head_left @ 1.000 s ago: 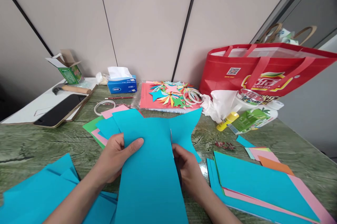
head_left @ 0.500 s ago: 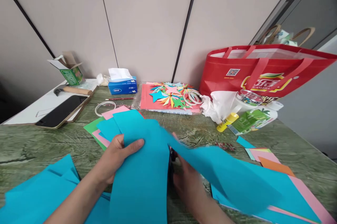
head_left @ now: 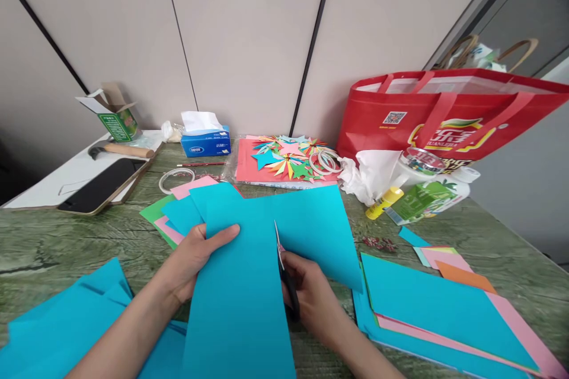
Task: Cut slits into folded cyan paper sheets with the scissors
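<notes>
The left hand (head_left: 195,260) pinches the blue sheet (head_left: 240,308) at its left edge, thumb on top and fingers underneath. The sheet is lifted off the surface (head_left: 66,242) and runs from the bottom of the view up past both hands. The right hand (head_left: 313,302) is closed around the black handles of the scissors (head_left: 288,290). Their blade points away from the person into a slit in the sheet, and the part right of the slit fans out above that hand. The lower blade is hidden by the paper, so the blades seem partly open, though I cannot be sure.

The sheet looks light, thin and floppy, easy to crease or tear. It is probably best held near the edge close to the cut, as the left hand does, to keep it taut.

Below and left of the left hand lie loose blue sheets (head_left: 53,331). Right of the right hand sits a flat stack of coloured paper (head_left: 435,308). Just beyond the left hand are green and pink sheets (head_left: 153,213), then a ring of tape (head_left: 176,178) and a phone (head_left: 100,186). Farther off are the paper stars (head_left: 288,162), a glue stick (head_left: 384,202), a tissue box (head_left: 205,142) and a red bag (head_left: 448,115).
</notes>
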Tool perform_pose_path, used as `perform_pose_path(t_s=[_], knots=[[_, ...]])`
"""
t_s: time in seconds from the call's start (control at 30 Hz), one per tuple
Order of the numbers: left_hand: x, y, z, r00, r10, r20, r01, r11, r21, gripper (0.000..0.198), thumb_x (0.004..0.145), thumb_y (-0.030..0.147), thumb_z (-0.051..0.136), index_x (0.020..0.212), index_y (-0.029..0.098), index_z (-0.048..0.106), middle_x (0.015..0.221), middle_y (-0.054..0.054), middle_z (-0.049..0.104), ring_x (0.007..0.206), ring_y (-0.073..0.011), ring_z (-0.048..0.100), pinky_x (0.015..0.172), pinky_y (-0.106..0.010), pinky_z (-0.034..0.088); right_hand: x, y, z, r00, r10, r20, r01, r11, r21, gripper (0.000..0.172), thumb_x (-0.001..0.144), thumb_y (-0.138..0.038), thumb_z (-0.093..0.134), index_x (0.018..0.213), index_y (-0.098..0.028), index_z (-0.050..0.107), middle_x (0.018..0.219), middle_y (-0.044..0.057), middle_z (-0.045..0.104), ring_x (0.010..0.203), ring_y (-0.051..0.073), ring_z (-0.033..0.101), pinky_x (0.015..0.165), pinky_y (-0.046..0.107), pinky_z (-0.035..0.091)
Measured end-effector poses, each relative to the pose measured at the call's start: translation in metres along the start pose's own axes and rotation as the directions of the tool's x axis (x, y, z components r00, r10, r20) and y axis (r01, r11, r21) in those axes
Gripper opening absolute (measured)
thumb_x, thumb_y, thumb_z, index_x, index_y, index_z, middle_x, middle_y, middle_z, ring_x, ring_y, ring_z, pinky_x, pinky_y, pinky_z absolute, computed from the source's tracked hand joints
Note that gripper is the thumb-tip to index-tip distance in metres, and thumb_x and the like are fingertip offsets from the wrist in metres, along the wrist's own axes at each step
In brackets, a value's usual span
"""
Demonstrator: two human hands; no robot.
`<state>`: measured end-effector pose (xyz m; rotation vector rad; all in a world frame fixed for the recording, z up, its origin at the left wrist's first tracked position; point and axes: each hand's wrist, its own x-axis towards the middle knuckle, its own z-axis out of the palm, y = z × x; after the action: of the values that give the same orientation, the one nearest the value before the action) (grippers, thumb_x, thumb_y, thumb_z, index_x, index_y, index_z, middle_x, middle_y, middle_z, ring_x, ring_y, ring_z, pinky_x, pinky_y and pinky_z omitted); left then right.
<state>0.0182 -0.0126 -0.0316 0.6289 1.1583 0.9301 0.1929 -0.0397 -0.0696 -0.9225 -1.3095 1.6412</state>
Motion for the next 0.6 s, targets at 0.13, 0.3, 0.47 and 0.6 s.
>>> perform_pose_path(t_s=[0.13, 0.3, 0.47, 0.6], knots=[[-0.002, -0.001, 0.0, 0.997, 0.036, 0.066, -0.039, 0.998, 0.049, 0.027, 0.067, 0.029, 0.066, 0.09, 0.017, 0.06, 0.082, -0.007, 0.072, 0.067, -0.0256, 0.067, 0.062, -0.042, 0.055, 0.0, 0.007, -0.006, 1.0, 0.01, -0.017, -0.01, 1.0, -0.001, 0.036, 0.065, -0.038, 0.068, 0.095, -0.018, 0.062, 0.075, 0.003, 0.067, 0.064, 0.018, 0.059, 0.061, 0.029, 0.048], [-0.004, -0.004, 0.0, 0.991, 0.084, 0.102, -0.093, 0.992, 0.083, 0.035, 0.066, 0.032, 0.065, 0.097, 0.018, 0.059, 0.094, -0.008, 0.07, 0.079, -0.0281, 0.065, 0.07, -0.044, 0.054, 0.002, -0.001, -0.006, 0.999, -0.023, 0.035, 0.02, 0.996, 0.085, 0.038, 0.066, -0.038, 0.067, 0.099, -0.02, 0.062, 0.092, 0.005, 0.067, 0.082, 0.022, 0.061, 0.076, 0.035, 0.048], [-0.006, -0.007, 0.0, 0.987, 0.135, 0.089, -0.143, 0.985, 0.093, 0.031, 0.068, 0.033, 0.063, 0.097, 0.02, 0.059, 0.093, -0.007, 0.07, 0.078, -0.0281, 0.066, 0.065, -0.042, 0.055, 0.002, -0.006, -0.005, 0.997, -0.046, 0.063, 0.037, 0.99, 0.134, 0.037, 0.068, -0.032, 0.066, 0.103, -0.024, 0.06, 0.1, 0.004, 0.065, 0.09, 0.024, 0.059, 0.078, 0.036, 0.047], [-0.007, -0.006, 0.002, 0.987, 0.139, 0.082, -0.146, 0.985, 0.096, 0.033, 0.069, 0.031, 0.063, 0.098, 0.019, 0.058, 0.097, -0.007, 0.069, 0.086, -0.029, 0.063, 0.069, -0.042, 0.055, 0.002, -0.006, -0.005, 0.998, -0.046, 0.039, 0.042, 0.993, 0.108, 0.036, 0.068, -0.033, 0.067, 0.102, -0.025, 0.061, 0.099, 0.004, 0.066, 0.092, 0.024, 0.059, 0.077, 0.034, 0.048]])
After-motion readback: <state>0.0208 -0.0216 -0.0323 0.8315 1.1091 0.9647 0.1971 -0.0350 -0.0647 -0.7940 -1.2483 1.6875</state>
